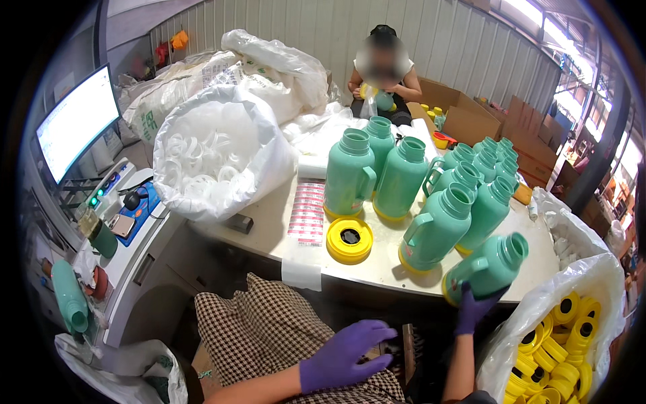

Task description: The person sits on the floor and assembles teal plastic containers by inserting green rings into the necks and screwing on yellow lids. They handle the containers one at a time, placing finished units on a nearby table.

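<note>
My right hand [476, 310], in a purple glove, grips a mint-green thermos flask [486, 266] low on its body. That flask leans to the right at the table's front edge, its neck without a lid and its base yellow. Above my lap, my left hand [346, 357], gloved the same way, has its fingers apart and holds nothing. Several like flasks [436, 225] stand upright on the white table [269, 236], open at the top. A yellow ring-shaped base [349, 240] with a black centre lies flat beside a sheet of red-and-white labels [307, 212].
A plastic-lined bag of yellow bases [562, 350] is at my right. A white sack of translucent rings [205, 161] leans on the table's left side. Farther left are a monitor [79, 121] and a lying green flask [69, 296]. Across the table sits a co-worker [383, 74], hands on a flask.
</note>
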Available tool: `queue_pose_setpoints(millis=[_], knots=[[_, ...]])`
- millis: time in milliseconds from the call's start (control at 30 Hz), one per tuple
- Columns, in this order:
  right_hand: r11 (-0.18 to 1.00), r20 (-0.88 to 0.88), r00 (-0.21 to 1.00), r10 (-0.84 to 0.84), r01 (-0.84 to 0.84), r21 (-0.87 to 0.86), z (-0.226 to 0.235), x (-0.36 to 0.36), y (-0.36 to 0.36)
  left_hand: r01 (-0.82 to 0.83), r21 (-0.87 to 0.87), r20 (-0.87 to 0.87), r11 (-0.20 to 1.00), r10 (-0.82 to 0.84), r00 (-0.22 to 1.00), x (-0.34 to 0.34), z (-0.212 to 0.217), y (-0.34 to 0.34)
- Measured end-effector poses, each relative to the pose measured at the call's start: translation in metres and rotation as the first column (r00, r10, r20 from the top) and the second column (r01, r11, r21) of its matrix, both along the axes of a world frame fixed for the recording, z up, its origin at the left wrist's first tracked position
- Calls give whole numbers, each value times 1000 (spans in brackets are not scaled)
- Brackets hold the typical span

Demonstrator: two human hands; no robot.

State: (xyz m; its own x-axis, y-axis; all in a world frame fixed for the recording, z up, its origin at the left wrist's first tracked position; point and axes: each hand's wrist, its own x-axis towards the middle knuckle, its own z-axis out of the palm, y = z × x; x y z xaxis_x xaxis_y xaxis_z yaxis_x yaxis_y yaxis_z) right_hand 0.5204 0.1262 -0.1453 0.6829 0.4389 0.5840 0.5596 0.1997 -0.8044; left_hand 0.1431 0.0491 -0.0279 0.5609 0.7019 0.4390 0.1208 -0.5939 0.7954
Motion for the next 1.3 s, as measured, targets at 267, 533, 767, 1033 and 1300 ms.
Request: queue_pose_setpoints(millis=[267, 533, 767, 1033, 1300], knots=[[999, 230, 973, 4, 7, -49, -10, 43, 156, -311, -300, -64, 902, 306, 950, -72, -33, -45], [907, 54, 995, 89, -58, -417, -6, 102, 237, -718, -242, -79, 652, 725, 685, -126, -46, -101], [925, 405, 872, 274, -354, 136, 5, -120, 50, -900, -387, -67, 200, 967, 244, -187, -110, -206], [333, 839, 28, 544, -925, -185, 65, -288, -18, -496, -392, -205, -775, 599, -774, -277, -316, -514], [290, 694, -199, 692, -804, -519, 46, -291, -9, -616, 209, -793, -760, 237, -561, -331, -339, -625]])
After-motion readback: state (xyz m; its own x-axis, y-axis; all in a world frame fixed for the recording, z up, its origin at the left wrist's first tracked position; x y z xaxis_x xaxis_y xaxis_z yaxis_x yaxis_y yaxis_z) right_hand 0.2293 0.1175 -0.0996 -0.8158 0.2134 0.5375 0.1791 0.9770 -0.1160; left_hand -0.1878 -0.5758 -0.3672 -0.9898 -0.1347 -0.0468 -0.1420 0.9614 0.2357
